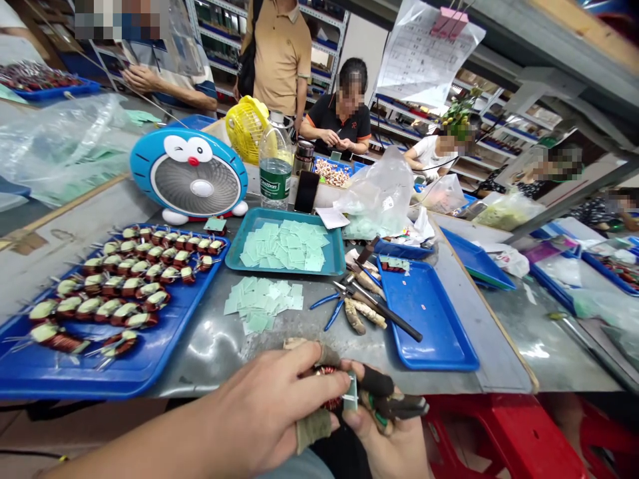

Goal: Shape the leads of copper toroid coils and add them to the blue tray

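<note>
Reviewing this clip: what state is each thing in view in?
Left hand: shut on a copper-wound toroid coil
Right hand: shut on black-handled pliers
Large blue tray: loaded with rows of coils
Teal tray: holding pale green paper slips
Water bottle: upright, capped
Desk fan: upright; running or not, cannot tell

Plastic water bottle [275,159], green label [275,184] reads "Ganten"; hanging chart [424,53] print illegible.
</note>
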### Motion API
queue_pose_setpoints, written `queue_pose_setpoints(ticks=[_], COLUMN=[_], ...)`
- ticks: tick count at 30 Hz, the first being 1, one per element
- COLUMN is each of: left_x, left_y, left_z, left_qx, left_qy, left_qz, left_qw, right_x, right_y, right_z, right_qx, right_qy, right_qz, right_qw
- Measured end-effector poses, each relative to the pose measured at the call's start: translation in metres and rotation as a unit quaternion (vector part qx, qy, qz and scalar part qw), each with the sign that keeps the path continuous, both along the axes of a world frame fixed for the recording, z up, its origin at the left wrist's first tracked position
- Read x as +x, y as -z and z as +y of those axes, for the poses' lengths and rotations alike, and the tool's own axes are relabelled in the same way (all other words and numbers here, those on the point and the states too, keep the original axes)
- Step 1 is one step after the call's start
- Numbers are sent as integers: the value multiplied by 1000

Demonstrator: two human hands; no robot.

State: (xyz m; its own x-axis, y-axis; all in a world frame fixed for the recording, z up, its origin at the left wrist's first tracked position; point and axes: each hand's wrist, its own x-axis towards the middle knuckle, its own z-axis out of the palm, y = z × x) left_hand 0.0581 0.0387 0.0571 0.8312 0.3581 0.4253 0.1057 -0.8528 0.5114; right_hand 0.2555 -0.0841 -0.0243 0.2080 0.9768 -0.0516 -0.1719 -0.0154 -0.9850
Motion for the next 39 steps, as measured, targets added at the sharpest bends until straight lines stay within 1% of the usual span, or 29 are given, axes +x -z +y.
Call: queue_pose_setpoints(ticks=[3,5,7,10,14,17,19,22,24,26,28,31,34,36,39], left_x=[-1,-2,-2,-2,-1,-1,-1,-2,-3,-4,-4,-3,-1,0,0], left_y=[-2,-2,0,3,7,8,7,5,3,2,2,4,7,9,8], left_z=[2,4,5,5,3,2,1,1,2,4,6,7,5,3,2], left_qx=[65,89,100,74,9,-26,-27,22,71,112,132,130,123,122,117], left_qy=[0,2,2,0,8,5,1,-2,2,10,20,23,18,12,6], left_qz=[-18,-23,-29,-35,-31,-17,-14,-11,6,26,35,34,40,38,26], left_qw=[998,996,995,997,999,999,1000,1000,997,993,990,991,991,992,993], right_x=[4,7,8,9,11,11,9,4,3,1,1,2,6,8,10], right_y=[4,6,6,6,8,9,9,7,6,5,5,5,6,6,5], right_z=[-1,-1,-1,0,-1,-2,-2,-2,-1,-1,-2,-5,-8,-9,-8], right_qx=[11,28,36,45,74,66,49,20,12,9,2,-2,25,40,46], right_qy=[-18,-48,-46,-20,-23,-31,-29,-7,-5,-14,-12,-5,-31,-34,-28], right_qz=[-23,-53,-79,-125,-176,-163,-126,-69,-61,-69,-64,-76,-140,-170,-174], right_qw=[1000,997,995,991,981,984,990,997,998,997,998,997,989,984,983])
